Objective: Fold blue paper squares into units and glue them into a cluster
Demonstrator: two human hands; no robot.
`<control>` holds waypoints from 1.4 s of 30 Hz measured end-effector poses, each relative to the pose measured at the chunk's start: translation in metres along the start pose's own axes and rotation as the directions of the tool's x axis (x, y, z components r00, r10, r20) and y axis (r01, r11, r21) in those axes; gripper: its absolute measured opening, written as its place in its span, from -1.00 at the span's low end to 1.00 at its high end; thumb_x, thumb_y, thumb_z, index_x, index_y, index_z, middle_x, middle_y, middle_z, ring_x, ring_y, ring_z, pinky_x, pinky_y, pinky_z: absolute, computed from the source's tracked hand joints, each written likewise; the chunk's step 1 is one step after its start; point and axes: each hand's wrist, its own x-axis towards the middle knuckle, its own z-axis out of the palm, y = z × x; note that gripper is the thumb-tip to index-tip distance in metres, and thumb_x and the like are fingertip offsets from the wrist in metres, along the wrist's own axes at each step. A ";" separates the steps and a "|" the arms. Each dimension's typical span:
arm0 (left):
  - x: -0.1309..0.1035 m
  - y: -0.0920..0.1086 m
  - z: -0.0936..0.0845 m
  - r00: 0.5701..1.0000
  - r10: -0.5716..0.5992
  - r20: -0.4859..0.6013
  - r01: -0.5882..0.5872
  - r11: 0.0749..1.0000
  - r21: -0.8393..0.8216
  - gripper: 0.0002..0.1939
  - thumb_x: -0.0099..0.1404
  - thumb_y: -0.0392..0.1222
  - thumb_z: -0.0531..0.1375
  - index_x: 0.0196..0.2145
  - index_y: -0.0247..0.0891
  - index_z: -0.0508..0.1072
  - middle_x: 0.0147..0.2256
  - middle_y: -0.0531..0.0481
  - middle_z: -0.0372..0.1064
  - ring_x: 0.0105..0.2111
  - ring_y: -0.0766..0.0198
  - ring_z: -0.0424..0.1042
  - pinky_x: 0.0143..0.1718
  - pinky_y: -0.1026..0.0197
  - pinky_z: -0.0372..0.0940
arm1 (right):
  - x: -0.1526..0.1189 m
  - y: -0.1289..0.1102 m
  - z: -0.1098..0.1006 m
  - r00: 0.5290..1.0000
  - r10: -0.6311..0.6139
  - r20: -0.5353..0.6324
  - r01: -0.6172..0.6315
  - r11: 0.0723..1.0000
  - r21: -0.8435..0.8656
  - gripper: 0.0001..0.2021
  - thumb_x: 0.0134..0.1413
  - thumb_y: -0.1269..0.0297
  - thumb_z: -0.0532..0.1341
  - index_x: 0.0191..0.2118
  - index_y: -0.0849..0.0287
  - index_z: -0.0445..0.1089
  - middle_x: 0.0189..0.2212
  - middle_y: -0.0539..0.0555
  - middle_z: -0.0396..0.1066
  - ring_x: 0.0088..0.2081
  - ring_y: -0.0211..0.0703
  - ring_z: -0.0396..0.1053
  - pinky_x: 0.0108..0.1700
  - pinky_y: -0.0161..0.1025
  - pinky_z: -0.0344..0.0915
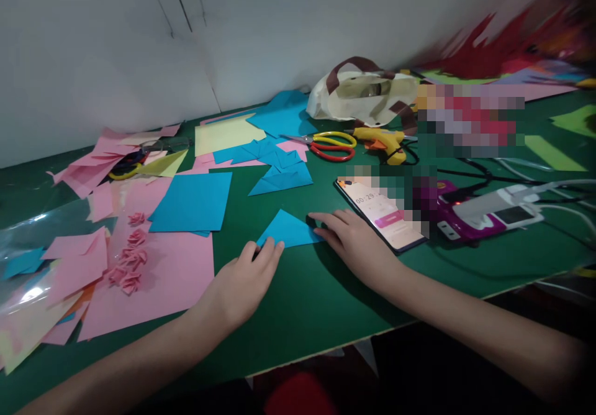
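Note:
A blue sheet of paper (291, 230), folded into a triangle, lies on the green table in front of me. My left hand (249, 281) has its fingers closed on the left corner, the thumb partly hidden. At the right corner, the thumb and forefinger of my right hand (356, 241) pinch the paper. Just behind it are several folded blue paper pieces (282, 180). A stack of blue square sheets (195, 200) rests to the left, on a large pink sheet (172, 284). Beside my right hand lies a phone (388, 222) showing a timer.
Red-and-yellow-handled scissors (333, 146) and a yellow glue gun (379, 141) lie towards the back, before a cream bag (363, 95). Pink paper roses (133, 259) sit at left. A purple power strip (465, 219) with cables is at right. The table's front edge (335, 348) runs close below.

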 end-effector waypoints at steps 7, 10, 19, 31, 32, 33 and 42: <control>0.000 0.000 0.001 1.000 -0.004 -0.005 0.004 0.999 0.044 -0.31 0.08 -0.59 -0.02 0.19 -0.31 0.14 0.13 -0.21 0.18 -0.14 0.12 0.31 -0.43 0.26 0.42 | -0.010 0.000 0.000 0.998 -0.044 0.043 0.047 0.996 -0.081 -0.64 0.22 0.44 -0.03 0.11 0.21 0.23 -0.33 0.13 0.33 -0.27 -0.09 0.27 -0.22 -0.16 0.27; 0.000 0.000 0.000 1.000 0.009 -0.002 -0.009 0.997 0.080 -0.31 0.08 -0.59 -0.04 0.19 -0.33 0.13 0.13 -0.20 0.19 -0.15 0.12 0.31 -0.44 0.27 0.41 | -0.014 -0.003 -0.003 0.993 -0.116 0.036 0.119 0.988 -0.099 -0.58 0.18 0.54 -0.06 0.13 0.22 0.21 -0.21 0.20 0.32 -0.21 -0.10 0.26 -0.20 -0.18 0.25; 0.001 -0.006 0.000 0.999 0.037 -0.007 -0.037 0.997 0.062 -0.28 0.12 -0.49 0.06 0.23 -0.20 0.05 0.16 -0.14 0.16 -0.18 0.10 0.31 -0.39 0.18 0.40 | -0.004 -0.012 -0.013 0.853 -0.499 0.154 0.522 0.807 -0.277 -0.68 0.20 0.44 0.03 0.04 0.18 0.32 -0.12 0.16 0.38 -0.20 -0.11 0.31 -0.26 -0.18 0.19; -0.003 -0.019 -0.001 0.951 0.089 -0.297 -0.135 0.981 -0.140 -0.64 0.36 -0.31 -0.11 -0.12 -0.47 0.43 -0.11 -0.27 0.40 -0.09 0.05 0.35 -0.12 0.05 0.35 | -0.024 -0.002 -0.018 0.948 -0.319 0.006 0.317 0.939 -0.134 -0.62 -0.01 0.65 0.02 -0.16 0.24 0.47 -0.09 0.10 0.45 -0.07 -0.09 0.34 -0.14 -0.16 0.31; -0.004 -0.022 -0.003 0.947 0.072 -0.312 -0.136 0.972 -0.190 -0.65 0.36 -0.31 -0.11 -0.12 -0.44 0.42 -0.10 -0.25 0.40 -0.08 0.08 0.35 -0.10 0.08 0.34 | -0.023 -0.004 -0.019 0.956 -0.293 0.006 0.292 0.950 -0.108 -0.64 -0.01 0.63 0.03 -0.18 0.23 0.48 -0.11 0.09 0.46 -0.08 -0.08 0.35 -0.13 -0.15 0.32; -0.003 -0.025 -0.004 0.941 0.057 -0.333 -0.138 0.965 -0.225 -0.66 0.36 -0.30 -0.11 -0.13 -0.43 0.43 -0.11 -0.24 0.40 -0.08 0.09 0.36 -0.10 0.10 0.34 | -0.022 -0.006 -0.020 0.964 -0.267 0.008 0.266 0.960 -0.084 -0.66 -0.01 0.61 0.05 -0.21 0.23 0.49 -0.14 0.10 0.48 -0.10 -0.07 0.36 -0.14 -0.14 0.32; 0.036 -0.027 -0.010 0.913 -0.370 -0.169 0.215 0.790 -0.574 -0.87 0.20 -0.16 0.21 -0.41 -0.28 0.39 -0.40 0.01 0.33 -0.42 0.24 0.37 -0.42 0.19 0.30 | 0.022 -0.018 -0.009 1.000 -0.025 0.005 0.024 0.998 0.053 -0.74 -0.02 0.28 0.28 -0.18 0.28 0.46 -0.45 0.13 0.42 -0.33 -0.06 0.33 -0.32 -0.17 0.28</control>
